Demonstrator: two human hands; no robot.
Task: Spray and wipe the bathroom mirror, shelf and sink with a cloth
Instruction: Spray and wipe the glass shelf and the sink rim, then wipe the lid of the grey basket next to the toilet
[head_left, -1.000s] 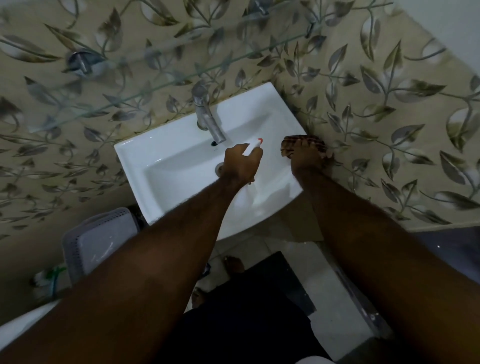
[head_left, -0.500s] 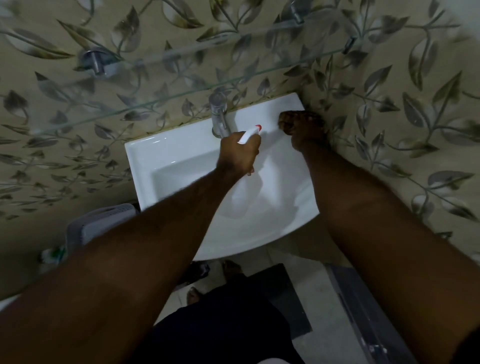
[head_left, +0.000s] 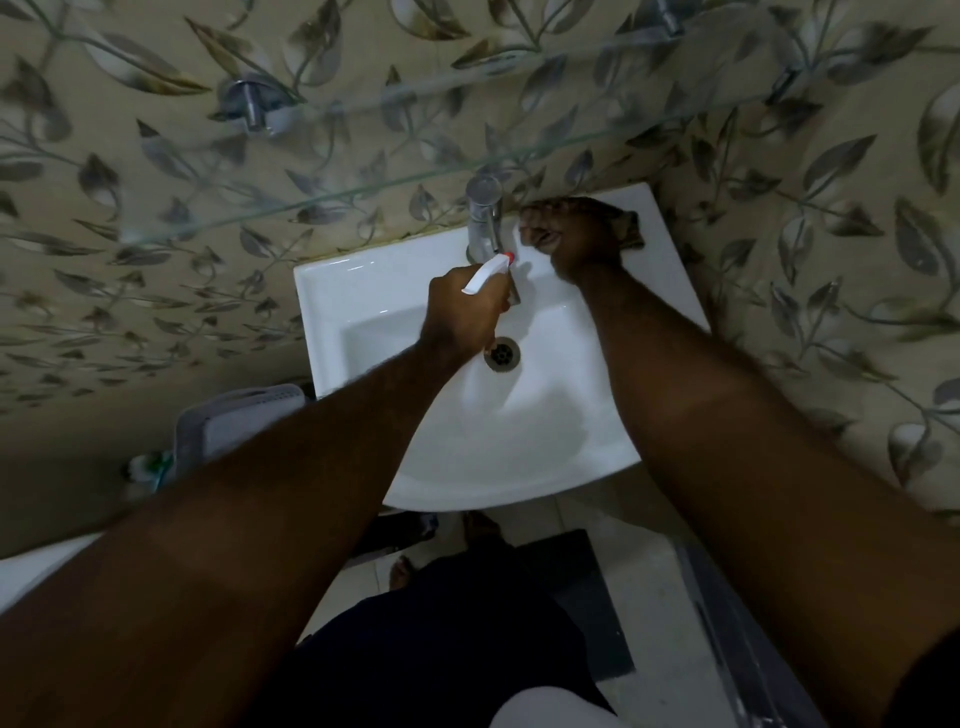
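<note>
Over the white sink (head_left: 363, 306), left hand (head_left: 460, 312) closed round a white spray bottle (head_left: 485, 273), red nozzle tip toward the tap (head_left: 484, 218). Farther back, right hand (head_left: 571, 239) clenched on a dark cloth (head_left: 626, 228), pressing it onto the sink's rear ledge just beside the tap. No legible writing. Above, glass shelf (head_left: 363, 150) edge overhanging the tap; sink's right edge against the leaf-patterned wall (head_left: 831, 208).

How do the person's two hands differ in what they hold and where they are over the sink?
The left hand grips a white spray bottle above the basin; the right hand presses a dark cloth on the sink's back ledge. The left hand is in front of the tap, the right hand beside it. Both are closed.
</note>
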